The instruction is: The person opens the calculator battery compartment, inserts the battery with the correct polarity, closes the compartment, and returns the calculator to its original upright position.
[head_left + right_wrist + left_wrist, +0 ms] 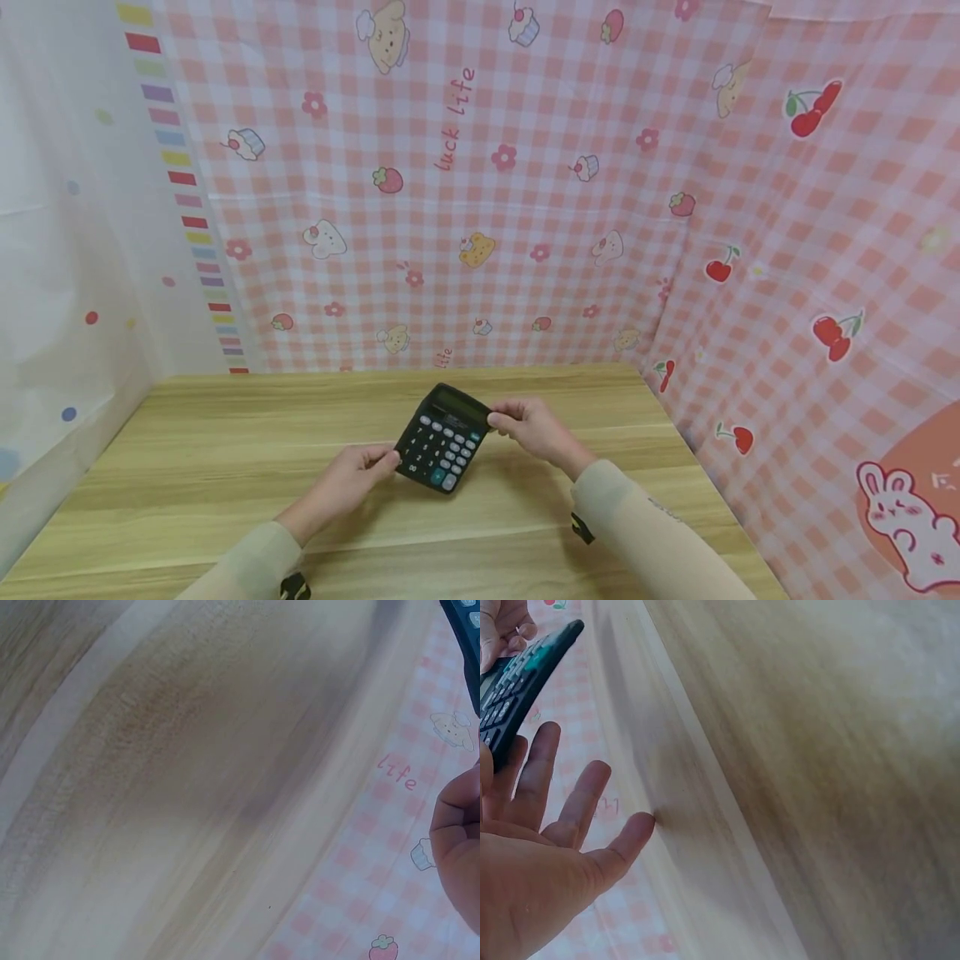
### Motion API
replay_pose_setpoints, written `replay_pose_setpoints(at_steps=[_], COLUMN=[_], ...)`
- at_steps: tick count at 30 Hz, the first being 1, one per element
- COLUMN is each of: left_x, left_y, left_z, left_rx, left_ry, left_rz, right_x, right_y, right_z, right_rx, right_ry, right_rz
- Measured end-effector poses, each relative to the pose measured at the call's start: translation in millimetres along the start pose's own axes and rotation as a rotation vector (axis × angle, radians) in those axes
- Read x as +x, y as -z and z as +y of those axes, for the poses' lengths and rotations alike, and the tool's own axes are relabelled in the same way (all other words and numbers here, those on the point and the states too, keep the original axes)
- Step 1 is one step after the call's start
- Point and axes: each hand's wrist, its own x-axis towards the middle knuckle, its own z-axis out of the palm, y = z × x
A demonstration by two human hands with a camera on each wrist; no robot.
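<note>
A black calculator (442,437) with grey, black and teal keys is tilted above the table, its keys facing the head camera. My left hand (348,483) pinches its lower left edge between thumb and fingers. At the upper right corner, near the display, my right hand (540,429) pinches it too. In the left wrist view the calculator (525,682) is seen edge-on, and the other fingers of the left hand (562,825) are spread below it. Only part of the right hand (459,847) and a corner of the calculator (466,645) show in the right wrist view.
The wooden table (225,450) spreads beneath both hands. Behind it hangs a pink checked cloth (420,225) with cartoon prints, and another checked cloth (787,200) covers the right side. A white dotted cloth (67,275) hangs at the left.
</note>
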Motion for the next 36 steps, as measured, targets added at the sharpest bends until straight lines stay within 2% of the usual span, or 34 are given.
replay_pose_setpoints(at_steps=[9, 22, 30, 36], left_x=[1.1, -2.1, -3.6, -4.2], left_y=[-2.8, -6.6, -6.7, -7.3], left_z=[1.0, 6.8, 8.7, 12.4], left_rx=[-0.023, -0.014, 0.003, -0.023], left_ry=[-0.034, -0.061, -0.044, -0.053], left_rz=[-0.067, -0.076, -0.076, -0.114], right_x=[1.1, -1.2, 0.8, 2.0], right_y=[-0.5, -0.1, -1.0, -1.0], right_z=[-0.1, -2.1, -1.3, -4.8], right_rx=[-0.054, -0.077, -0.087, -0.12], right_ry=[-0.034, -0.055, -0.066, -0.074], right_rz=[0.012, -0.012, -0.012, -0.019])
